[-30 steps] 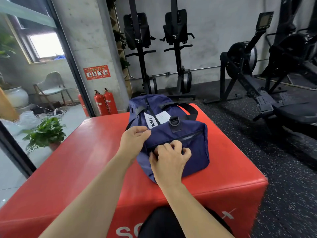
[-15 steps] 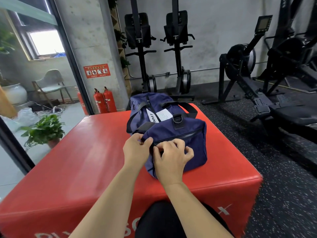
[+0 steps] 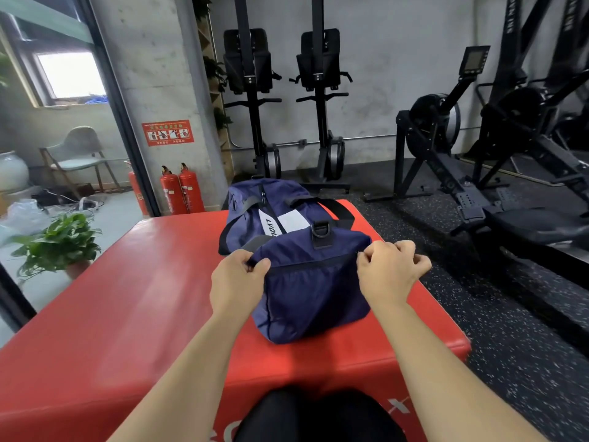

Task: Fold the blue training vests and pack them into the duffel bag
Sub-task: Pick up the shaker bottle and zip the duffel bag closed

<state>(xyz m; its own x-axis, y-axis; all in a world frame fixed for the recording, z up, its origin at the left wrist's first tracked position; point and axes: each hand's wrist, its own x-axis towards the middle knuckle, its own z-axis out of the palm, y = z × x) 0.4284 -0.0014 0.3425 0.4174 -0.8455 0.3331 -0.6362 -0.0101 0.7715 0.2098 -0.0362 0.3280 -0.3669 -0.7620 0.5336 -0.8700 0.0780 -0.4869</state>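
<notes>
Far left of the duffel bag (image 3: 306,282), a potted plant (image 3: 59,244) stands on the pale floor beyond the glass. Two red fire extinguishers (image 3: 181,189) stand against the concrete pillar behind and to the left of the bag. The navy duffel bag lies on the red padded box (image 3: 127,298), toward its right half, with its near end facing the person and its black straps draped over the top. The left hand (image 3: 237,282) grips the bag's near left corner, thumb on top and fingers curled round the fabric. A dark zip line (image 3: 314,263) runs across the near end of the bag from that hand to the other. The right hand (image 3: 390,269) sits at the bag's near right corner, fingers curled, thumb and forefinger pinching the bag at the zip's end; whether they hold a puller is too small to tell. Behind the bag two rowing machines (image 3: 318,90) stand upright against the wall, and another rowing machine (image 3: 446,138) sits on the dark floor to its right.
</notes>
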